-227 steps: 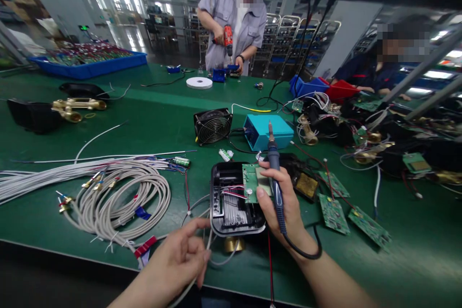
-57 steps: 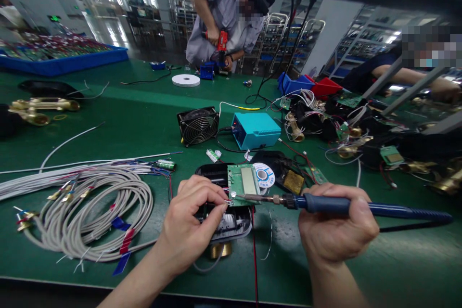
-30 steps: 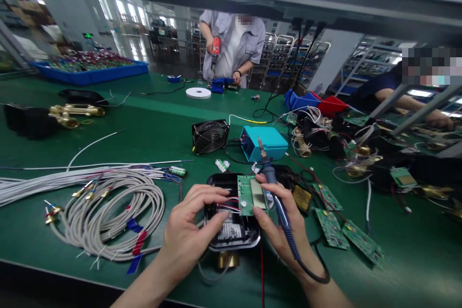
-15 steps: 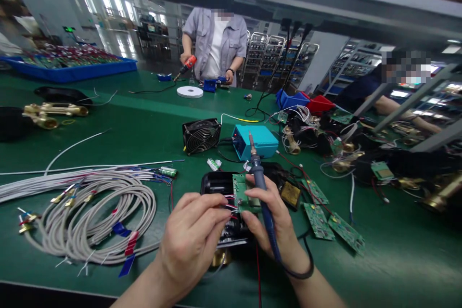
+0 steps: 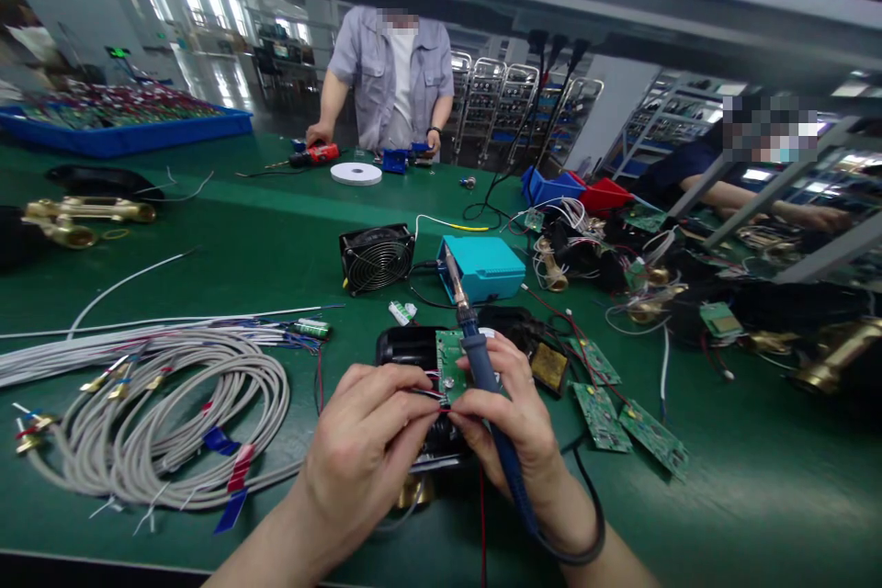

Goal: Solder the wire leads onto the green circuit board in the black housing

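Observation:
My left hand is closed, its fingertips pinching thin coloured wires at the edge of a small green circuit board. The board stands tilted over a black plastic housing on the green table. My right hand grips the board's right side and also holds a blue soldering iron, its tip pointing up and away toward the teal soldering station. The iron's black cord loops round my right wrist.
A coil of grey cables lies at left. A small black fan stands behind the housing. Loose green boards lie at right. A person in grey stands across the table beside a red drill. Another person sits at far right.
The right hand turned the iron from lying across the board to pointing up, then took hold of the board. The board now stands steeper. The person opposite laid the red drill on the table.

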The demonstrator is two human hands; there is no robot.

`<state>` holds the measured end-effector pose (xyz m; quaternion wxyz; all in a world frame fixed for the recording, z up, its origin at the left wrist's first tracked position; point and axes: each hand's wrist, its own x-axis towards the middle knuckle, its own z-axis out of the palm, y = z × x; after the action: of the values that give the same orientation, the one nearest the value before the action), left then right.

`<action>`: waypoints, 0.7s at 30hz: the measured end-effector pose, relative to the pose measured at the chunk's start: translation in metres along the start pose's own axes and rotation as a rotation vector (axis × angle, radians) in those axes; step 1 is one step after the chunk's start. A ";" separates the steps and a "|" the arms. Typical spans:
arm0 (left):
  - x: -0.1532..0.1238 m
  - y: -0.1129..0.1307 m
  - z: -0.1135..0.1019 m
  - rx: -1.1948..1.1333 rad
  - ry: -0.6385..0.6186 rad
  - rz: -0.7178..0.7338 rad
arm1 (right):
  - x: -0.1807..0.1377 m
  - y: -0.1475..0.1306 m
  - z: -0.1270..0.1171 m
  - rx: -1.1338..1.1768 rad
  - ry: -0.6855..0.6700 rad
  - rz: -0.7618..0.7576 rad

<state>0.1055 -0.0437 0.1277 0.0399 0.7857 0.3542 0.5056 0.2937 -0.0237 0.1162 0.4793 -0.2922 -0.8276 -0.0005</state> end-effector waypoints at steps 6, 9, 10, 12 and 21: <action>-0.002 -0.009 -0.001 -0.181 -0.032 -0.133 | 0.001 0.000 -0.001 0.005 -0.008 -0.010; -0.001 -0.010 -0.004 -0.224 -0.066 -0.151 | 0.002 -0.001 -0.002 0.032 0.005 -0.017; -0.001 -0.010 -0.005 -0.229 -0.072 -0.162 | 0.002 -0.001 -0.002 0.041 0.002 -0.018; 0.000 -0.009 -0.006 -0.235 -0.076 -0.188 | 0.003 -0.001 -0.002 0.051 -0.016 -0.016; -0.002 -0.007 -0.005 -0.281 -0.085 -0.249 | 0.004 -0.003 -0.002 0.104 -0.058 0.012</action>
<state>0.0973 -0.0417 0.1257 0.2264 0.7431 0.3727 0.5077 0.2921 -0.0250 0.1210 0.4697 -0.2717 -0.8382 0.0539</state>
